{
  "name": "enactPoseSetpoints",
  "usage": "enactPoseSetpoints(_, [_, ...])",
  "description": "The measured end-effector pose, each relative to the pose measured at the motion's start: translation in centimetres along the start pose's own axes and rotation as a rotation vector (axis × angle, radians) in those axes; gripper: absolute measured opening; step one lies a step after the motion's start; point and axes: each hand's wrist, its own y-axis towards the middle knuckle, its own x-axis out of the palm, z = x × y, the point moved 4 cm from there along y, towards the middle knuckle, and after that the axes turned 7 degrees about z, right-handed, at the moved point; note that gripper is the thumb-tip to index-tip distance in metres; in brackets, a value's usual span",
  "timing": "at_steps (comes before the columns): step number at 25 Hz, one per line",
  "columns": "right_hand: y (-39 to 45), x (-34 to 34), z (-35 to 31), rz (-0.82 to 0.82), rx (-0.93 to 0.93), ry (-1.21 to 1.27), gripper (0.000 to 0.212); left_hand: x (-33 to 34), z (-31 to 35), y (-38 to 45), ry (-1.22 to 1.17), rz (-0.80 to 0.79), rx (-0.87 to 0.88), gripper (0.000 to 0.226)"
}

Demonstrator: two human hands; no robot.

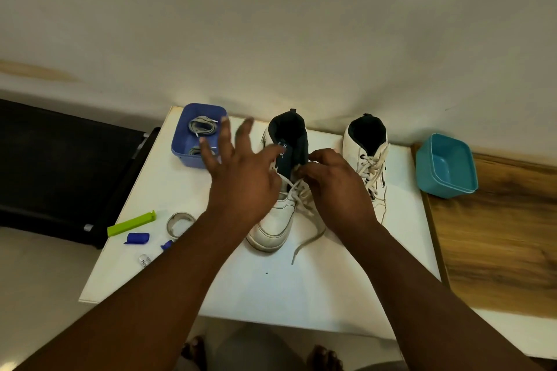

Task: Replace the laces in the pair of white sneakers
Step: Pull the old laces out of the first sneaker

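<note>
Head view: nearest, a loose white lace end [304, 245] trails off the left white leather sneaker [272, 227] on the white table [301, 295]. The right hand [337, 187] pinches that lace at the eyelets, probably to unthread it. The left hand [241, 172] hovers with fingers spread, holding nothing. Right, the second white sneaker [369, 166] is laced. Far left, a blue plastic tub [180, 141] holds grey replacement laces [202, 126], within reach.

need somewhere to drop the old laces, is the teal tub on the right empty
Empty: the teal tub shows only its bare floor. The spare laces lie in the blue tub.
</note>
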Motion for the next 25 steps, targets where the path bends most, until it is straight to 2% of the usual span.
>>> enactPoseSetpoints(2, [0.0,0.0,0.0,-0.001,-0.001,-0.007,0.023,1.5,1.0,-0.3,0.030,-0.117,0.110,0.025])
enactPoseSetpoints(4, [-0.1,0.0,0.0,-0.001,0.007,-0.012,0.021,1.6,0.3,0.2,0.054,-0.120,0.085,0.020])
enactPoseSetpoints(6, [0.0,-0.1,-0.2,0.004,0.008,-0.009,0.020,0.5,-0.6,0.6,0.115,-0.033,0.028,0.022])
enactPoseSetpoints(9, [0.1,0.0,-0.3,-0.006,-0.001,0.001,0.021,-1.5,-1.7,0.7,0.270,0.186,-0.118,0.034])
enactPoseSetpoints(11, [0.1,0.0,-0.2,-0.008,0.006,0.007,0.023,-1.7,-2.2,0.6,0.227,0.273,-0.179,0.032])
enactPoseSetpoints(13, [0.0,-0.1,0.0,-0.006,0.014,0.010,0.023,-1.2,-1.5,0.6,0.113,0.216,-0.093,0.029])
enactPoseSetpoints(15, [0.0,0.0,0.0,-0.008,0.013,0.005,0.021,0.2,0.2,0.2,0.048,0.037,0.054,0.028])
enactPoseSetpoints(17, [0.1,0.0,0.0,-0.014,0.015,0.005,0.021,1.5,1.0,-0.1,0.097,-0.118,0.117,0.026])
enactPoseSetpoints(18, [0.0,0.0,0.0,-0.014,0.018,0.007,0.022,1.7,0.7,0.0,0.126,-0.143,0.110,0.023])
enactPoseSetpoints(20, [0.0,0.0,-0.1,-0.009,0.020,0.008,0.022,0.7,-0.3,0.5,0.141,-0.061,0.053,0.018])
enactPoseSetpoints(23, [0.2,0.1,-0.1,-0.003,0.010,0.012,0.023,-1.9,-1.6,0.5,0.132,0.259,-0.115,0.023])
enactPoseSetpoints(25, [0.2,0.2,-0.2,0.000,0.011,0.012,0.022,-2.1,-1.7,0.4,0.116,0.337,-0.179,0.024])
